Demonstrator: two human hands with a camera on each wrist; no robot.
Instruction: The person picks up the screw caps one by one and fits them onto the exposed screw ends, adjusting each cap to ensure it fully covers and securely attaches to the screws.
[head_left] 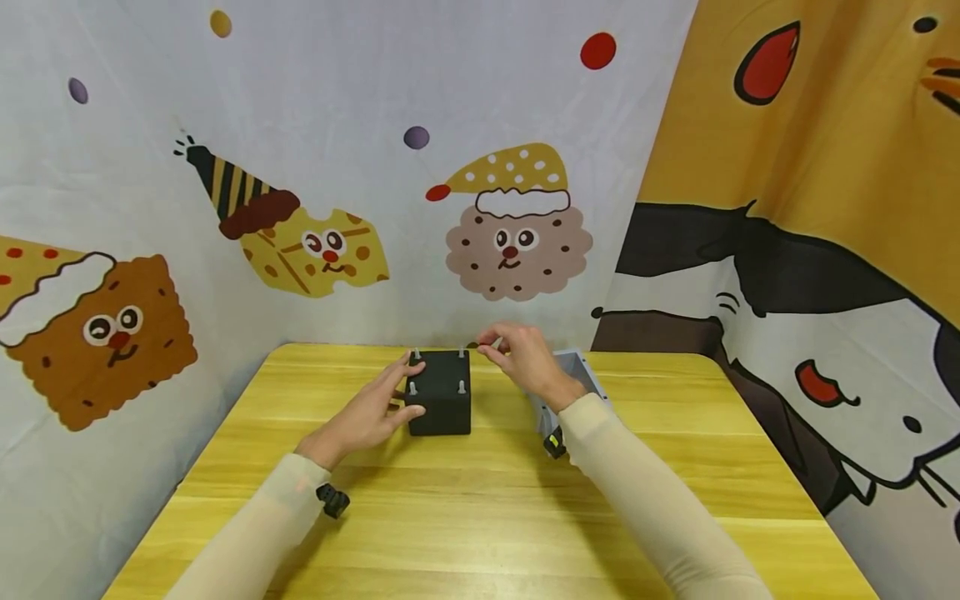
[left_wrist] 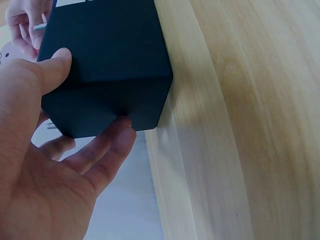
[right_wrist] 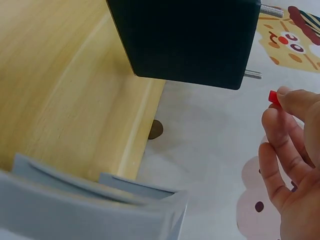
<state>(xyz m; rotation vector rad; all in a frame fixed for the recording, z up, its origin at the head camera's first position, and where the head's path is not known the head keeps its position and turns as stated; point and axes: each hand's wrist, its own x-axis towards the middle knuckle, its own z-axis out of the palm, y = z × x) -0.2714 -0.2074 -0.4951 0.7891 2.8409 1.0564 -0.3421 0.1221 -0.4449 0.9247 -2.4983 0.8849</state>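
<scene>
Black box (head_left: 439, 414) (four threaded studs (head_left: 462, 387) on top) stands far on the wooden table (head_left: 465, 517), held by the left hand (head_left: 363, 417); the right hand (head_left: 528, 358) pinches a small red piece (right_wrist: 273, 97) beside it.

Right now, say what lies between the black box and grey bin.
Head view: bare tabletop, with the right hand hovering over part of it.

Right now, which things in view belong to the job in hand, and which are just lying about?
Part of the job:
black box, held by the left hand
metal studs standing on its top
small red piece, pinched by the right hand
grey bin, probably, as it stands near that hand

Just there:
printed backdrop cloth
wooden table, only a support
wrist cameras
</scene>
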